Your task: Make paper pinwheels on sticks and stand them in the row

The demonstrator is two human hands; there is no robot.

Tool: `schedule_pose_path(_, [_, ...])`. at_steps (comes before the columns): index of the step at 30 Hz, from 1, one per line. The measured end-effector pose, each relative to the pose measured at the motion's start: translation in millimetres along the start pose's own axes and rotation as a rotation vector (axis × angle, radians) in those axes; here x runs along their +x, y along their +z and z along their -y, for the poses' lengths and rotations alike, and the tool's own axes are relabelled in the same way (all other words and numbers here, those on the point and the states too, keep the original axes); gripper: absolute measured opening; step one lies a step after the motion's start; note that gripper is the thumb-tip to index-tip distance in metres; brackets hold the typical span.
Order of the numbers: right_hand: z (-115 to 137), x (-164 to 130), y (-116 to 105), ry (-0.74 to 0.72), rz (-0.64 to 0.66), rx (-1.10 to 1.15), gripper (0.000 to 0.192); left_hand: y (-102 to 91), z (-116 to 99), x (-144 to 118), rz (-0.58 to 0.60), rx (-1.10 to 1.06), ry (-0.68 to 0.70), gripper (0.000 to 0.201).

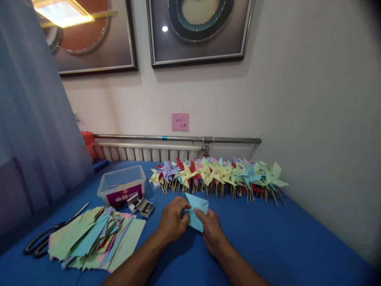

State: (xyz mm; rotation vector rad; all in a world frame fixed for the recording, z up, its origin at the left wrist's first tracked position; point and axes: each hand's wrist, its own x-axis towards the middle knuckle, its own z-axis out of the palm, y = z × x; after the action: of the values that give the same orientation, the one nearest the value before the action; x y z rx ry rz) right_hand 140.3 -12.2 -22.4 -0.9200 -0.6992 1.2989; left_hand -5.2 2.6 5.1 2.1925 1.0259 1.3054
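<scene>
A light blue square of paper (200,201), with slits cut in from its corners, is held up above the blue table between my two hands. My left hand (175,215) pinches its left corner, the fingertips bunched together; whether they also hold something small is hidden. On the right side of the sheet, my right hand (212,229) grips the edge with the thumb laid across the front. Left of my hands, two small open boxes (145,207) stand on the table, one showing shiny metal pins.
Many finished paper pinwheels (205,172) on sticks lie in a row at the back. To the left are a clear plastic tub (102,190) with sticks, a pile of coloured paper (89,234) and black-handled scissors (44,238). A wall with a pipe (232,140) bounds the blue table (282,246).
</scene>
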Motion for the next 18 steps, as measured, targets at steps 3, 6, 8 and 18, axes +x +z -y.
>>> schedule_pose_path(3, [0, 4, -4, -0.047, -0.019, -0.07, 0.042, -3.2, -3, 6, -0.018, -0.134, -0.26, 0.015])
schedule_pose_path(6, [-1, 6, -8, -0.075, -0.014, -0.177, 0.041, -3.9, 0, 12, 0.016, -0.335, -0.518, 0.016])
schedule_pose_path(8, [-2, 6, -9, -0.091, 0.009, -0.243, 0.043, -3.0, 5, 14, 0.062, -0.455, -0.628, 0.019])
schedule_pose_path(18, [0, 4, -6, -0.088, 0.081, -0.355, 0.046, 0.6, 8, 13, 0.093, -0.553, -0.7, 0.026])
